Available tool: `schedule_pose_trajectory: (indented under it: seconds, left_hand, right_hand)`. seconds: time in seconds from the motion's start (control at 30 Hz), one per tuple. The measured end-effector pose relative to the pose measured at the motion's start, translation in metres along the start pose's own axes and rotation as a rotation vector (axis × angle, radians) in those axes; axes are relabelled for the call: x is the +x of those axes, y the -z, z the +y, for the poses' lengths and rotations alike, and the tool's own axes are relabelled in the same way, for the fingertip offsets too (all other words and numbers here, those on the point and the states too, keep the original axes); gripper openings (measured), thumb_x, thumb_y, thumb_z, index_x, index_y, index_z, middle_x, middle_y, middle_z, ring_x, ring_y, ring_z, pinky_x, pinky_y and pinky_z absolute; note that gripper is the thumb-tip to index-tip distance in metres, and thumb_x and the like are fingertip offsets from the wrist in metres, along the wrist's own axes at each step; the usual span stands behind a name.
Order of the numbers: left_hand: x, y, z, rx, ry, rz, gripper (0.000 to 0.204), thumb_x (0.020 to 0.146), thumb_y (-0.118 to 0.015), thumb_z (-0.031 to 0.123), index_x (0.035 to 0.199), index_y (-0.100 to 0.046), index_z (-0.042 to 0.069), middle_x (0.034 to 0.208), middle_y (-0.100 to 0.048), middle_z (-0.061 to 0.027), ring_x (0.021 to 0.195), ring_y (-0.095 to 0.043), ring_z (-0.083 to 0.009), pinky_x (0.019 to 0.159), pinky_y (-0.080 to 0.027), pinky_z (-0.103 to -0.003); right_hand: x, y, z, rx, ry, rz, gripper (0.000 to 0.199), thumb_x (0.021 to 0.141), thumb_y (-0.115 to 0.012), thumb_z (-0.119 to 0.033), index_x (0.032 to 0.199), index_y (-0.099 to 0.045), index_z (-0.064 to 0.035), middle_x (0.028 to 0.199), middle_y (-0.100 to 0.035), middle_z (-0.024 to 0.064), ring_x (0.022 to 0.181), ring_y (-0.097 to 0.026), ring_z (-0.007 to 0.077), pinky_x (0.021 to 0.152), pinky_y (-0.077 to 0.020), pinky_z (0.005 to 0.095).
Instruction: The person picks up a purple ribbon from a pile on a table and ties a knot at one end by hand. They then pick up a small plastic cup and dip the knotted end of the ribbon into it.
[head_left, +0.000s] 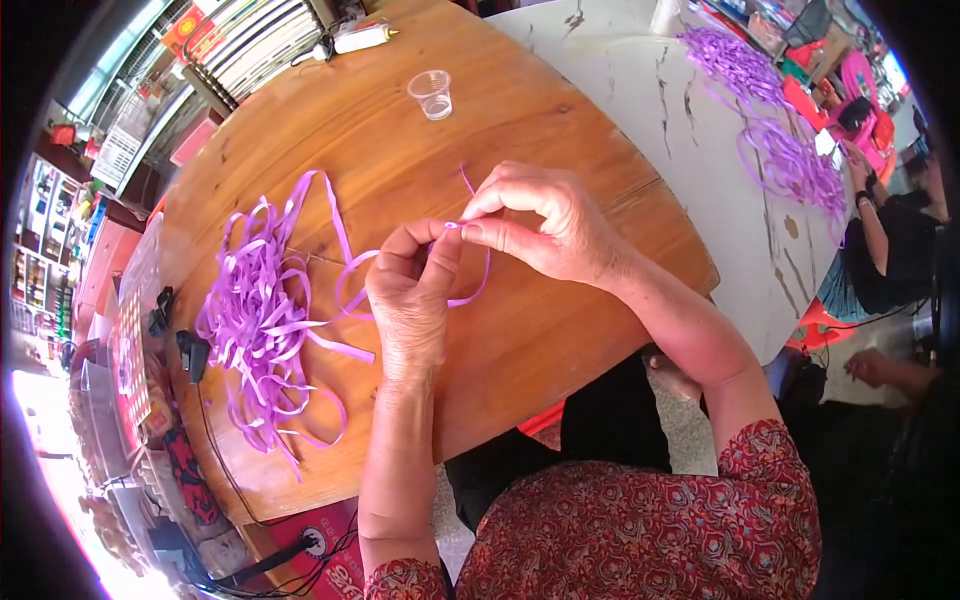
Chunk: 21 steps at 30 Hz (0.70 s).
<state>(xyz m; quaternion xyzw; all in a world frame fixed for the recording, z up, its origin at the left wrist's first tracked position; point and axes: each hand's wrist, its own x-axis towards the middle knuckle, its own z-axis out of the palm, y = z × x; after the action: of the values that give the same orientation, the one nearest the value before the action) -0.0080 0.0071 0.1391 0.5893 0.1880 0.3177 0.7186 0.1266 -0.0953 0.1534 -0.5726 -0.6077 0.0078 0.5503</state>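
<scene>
Both the left hand (412, 290) and right hand (540, 225) have a grip pinched tight on one purple ribbon strip (470, 290).

Round wooden tabletop (540, 330) at centre, grain running toward 2 o'clock. White marbled table (640, 90) at 1 o'clock, just beside it. Clear plastic cup (432, 94) at 12 o'clock. Slatted shutter (255, 40) at 11 o'clock. Cluttered shelves (45, 265) at 9 o'clock. Harsh daylight glare at 8 o'clock. Black cables (215, 450) trailing down at 7 o'clock. Grey speckled floor (685, 430) at 5 o'clock.
</scene>
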Motion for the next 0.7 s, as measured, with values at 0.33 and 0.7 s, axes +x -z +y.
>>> schedule_pose_trajectory:
  seconds: [0.33,0.7]
  left_hand:
    - [0.0,-0.002,-0.003,-0.29,0.04,-0.123,0.005,0.088,-0.06,0.005,0.092,-0.062,0.005,0.071,-0.052,0.005,0.058,-0.038,-0.0043,0.053,-0.031,-0.02]
    - [-0.001,0.0,-0.001,-0.415,0.105,-0.121,0.007,0.089,-0.059,0.01,0.092,-0.061,0.004,0.064,-0.045,0.0049,0.056,-0.035,-0.0062,0.052,-0.027,-0.022]
  right_hand:
    - [-0.005,-0.002,0.006,0.784,-0.594,-0.034,0.012,0.086,-0.061,-0.011,0.088,-0.063,0.0005,0.083,-0.062,0.0008,0.079,-0.055,0.0057,0.07,-0.0438,0.0203]
    - [-0.001,-0.007,-0.005,0.105,-0.147,0.076,0.01,0.082,-0.066,-0.004,0.091,-0.064,-0.0022,0.084,-0.063,0.0037,0.076,-0.058,0.0109,0.064,-0.0481,0.0231]
